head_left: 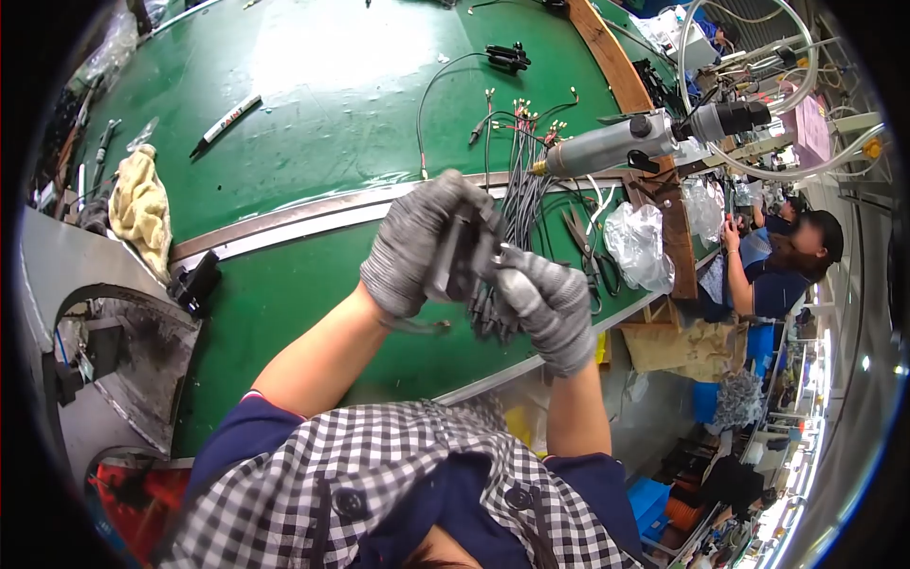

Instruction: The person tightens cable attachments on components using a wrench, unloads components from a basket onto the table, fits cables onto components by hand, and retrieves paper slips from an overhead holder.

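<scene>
The black part [457, 254] is up over the near side of the green table [313, 360], between two gray gloves. The left hand [409, 248] curls its fingers around it. The right hand [550, 305] pinches its right side with thumb and fingers. It is a bit blurry, so I can't tell just what the right fingertips press.

To do this well, I think the left hand should hold firm while the right makes small, soft moves. The cables [523, 185] lie close behind, so they could snag. The scissors [586, 248] lie to the right, so go slowly there.
</scene>
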Available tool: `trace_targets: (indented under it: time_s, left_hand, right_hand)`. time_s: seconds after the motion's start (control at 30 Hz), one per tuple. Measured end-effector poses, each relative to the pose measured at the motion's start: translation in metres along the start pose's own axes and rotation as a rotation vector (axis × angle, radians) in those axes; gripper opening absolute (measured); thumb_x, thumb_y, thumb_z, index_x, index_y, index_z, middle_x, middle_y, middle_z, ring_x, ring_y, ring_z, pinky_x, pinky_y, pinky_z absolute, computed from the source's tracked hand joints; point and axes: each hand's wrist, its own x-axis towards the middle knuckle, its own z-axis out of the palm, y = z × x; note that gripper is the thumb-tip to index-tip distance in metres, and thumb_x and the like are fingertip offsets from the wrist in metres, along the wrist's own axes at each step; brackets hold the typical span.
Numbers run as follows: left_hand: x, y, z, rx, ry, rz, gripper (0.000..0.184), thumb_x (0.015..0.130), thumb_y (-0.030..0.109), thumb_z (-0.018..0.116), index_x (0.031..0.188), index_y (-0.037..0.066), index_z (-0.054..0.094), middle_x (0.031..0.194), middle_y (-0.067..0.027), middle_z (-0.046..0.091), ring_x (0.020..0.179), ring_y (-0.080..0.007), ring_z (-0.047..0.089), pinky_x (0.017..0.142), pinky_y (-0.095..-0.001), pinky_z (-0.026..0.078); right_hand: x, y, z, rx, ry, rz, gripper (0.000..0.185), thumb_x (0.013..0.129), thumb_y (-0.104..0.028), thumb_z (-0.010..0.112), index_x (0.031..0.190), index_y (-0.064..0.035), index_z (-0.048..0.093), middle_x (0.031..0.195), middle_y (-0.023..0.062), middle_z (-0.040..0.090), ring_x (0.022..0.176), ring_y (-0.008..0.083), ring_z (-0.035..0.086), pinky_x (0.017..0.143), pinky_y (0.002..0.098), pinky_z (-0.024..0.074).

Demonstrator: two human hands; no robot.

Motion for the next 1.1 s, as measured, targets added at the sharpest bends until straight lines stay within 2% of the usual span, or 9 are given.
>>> trace_targets:
  time_s: [0.13,0.23,0.3,0.37,0.53,0.83,0.97,1.03,1.1]
  left_hand:
    - [0.004,0.014,-0.007,-0.369,0.075,-0.190,0.035,0.093,0.037,0.051,0.087,0.004,0.060,0.075,-0.0046,0.061,0.066,-0.0105,0.055,0.064,-0.0249,0.046]
    - [0.002,0.020,-0.013,0.269,0.171,0.071,0.034,0.092,0.035,0.052,0.085,0.003,0.061,0.074,-0.0040,0.061,0.065,-0.0095,0.053,0.064,-0.0249,0.046]
    - [0.000,0.027,-0.014,0.367,0.144,0.056,0.034,0.092,0.034,0.052,0.084,0.002,0.061,0.073,-0.0035,0.061,0.065,-0.0092,0.053,0.063,-0.0251,0.046]
    - [-0.001,0.031,-0.011,0.556,0.096,0.043,0.032,0.092,0.031,0.053,0.083,0.002,0.061,0.072,-0.0025,0.060,0.065,-0.0086,0.053,0.062,-0.0255,0.046]
    - [-0.002,0.033,-0.008,0.574,0.035,-0.008,0.030,0.092,0.029,0.053,0.083,0.001,0.062,0.071,-0.0012,0.061,0.064,-0.0086,0.054,0.061,-0.0252,0.046]
    - [0.005,0.025,-0.016,0.374,0.067,-0.127,0.033,0.092,0.032,0.054,0.085,0.001,0.063,0.071,-0.0030,0.061,0.063,-0.0096,0.055,0.060,-0.0235,0.046]
    - [0.008,0.009,-0.023,0.172,0.095,-0.124,0.033,0.093,0.032,0.052,0.085,0.001,0.062,0.072,-0.0049,0.061,0.063,-0.0110,0.057,0.060,-0.0239,0.047]
    - [0.011,-0.013,-0.023,-0.203,0.116,-0.169,0.033,0.093,0.033,0.051,0.085,0.002,0.062,0.073,-0.0064,0.062,0.063,-0.0126,0.058,0.060,-0.0243,0.048]
    - [0.012,-0.021,-0.023,-0.092,0.140,-0.127,0.034,0.093,0.033,0.051,0.084,0.003,0.062,0.073,-0.0071,0.062,0.064,-0.0134,0.059,0.061,-0.0252,0.049]
  right_hand:
    - [-0.001,0.008,0.012,-0.197,-0.127,-0.091,0.022,0.087,-0.013,0.056,0.097,0.0044,0.064,0.066,0.0033,0.060,0.059,0.0081,0.055,0.055,0.0236,0.0452]
    - [-0.001,-0.008,-0.001,-0.205,-0.045,-0.101,0.019,0.086,-0.012,0.056,0.096,0.0019,0.065,0.069,0.0065,0.062,0.059,0.0130,0.058,0.056,0.0256,0.0463]
    - [-0.002,-0.022,-0.011,-0.213,0.016,-0.090,0.018,0.086,-0.011,0.056,0.096,0.0007,0.065,0.070,0.0082,0.064,0.059,0.0155,0.060,0.056,0.0265,0.0469]
    - [0.003,-0.032,-0.023,-0.583,-0.108,-0.222,0.017,0.086,-0.017,0.055,0.089,-0.0022,0.063,0.069,0.0113,0.062,0.062,0.0239,0.061,0.056,0.0328,0.0474]
    - [0.014,-0.054,-0.023,-0.991,-0.368,-0.244,0.018,0.084,-0.019,0.059,0.089,-0.0037,0.064,0.070,0.0151,0.060,0.064,0.0310,0.060,0.057,0.0381,0.0471]
    - [0.028,-0.046,0.002,-1.163,-0.372,-0.247,0.021,0.089,-0.024,0.050,0.080,-0.0061,0.055,0.067,0.0126,0.059,0.066,0.0291,0.062,0.057,0.0394,0.0478]
    - [0.020,-0.004,0.028,-0.836,-0.120,-0.266,0.019,0.089,-0.021,0.050,0.085,-0.0044,0.058,0.070,0.0127,0.061,0.064,0.0284,0.062,0.057,0.0379,0.0489]
    - [0.015,0.015,0.065,-0.244,0.248,-0.170,0.013,0.088,-0.017,0.052,0.089,-0.0055,0.059,0.069,0.0118,0.061,0.058,0.0258,0.060,0.050,0.0343,0.0459]
    - [0.011,0.036,0.074,0.065,0.432,-0.121,0.011,0.087,-0.015,0.054,0.091,-0.0060,0.059,0.069,0.0113,0.062,0.056,0.0244,0.058,0.047,0.0325,0.0444]
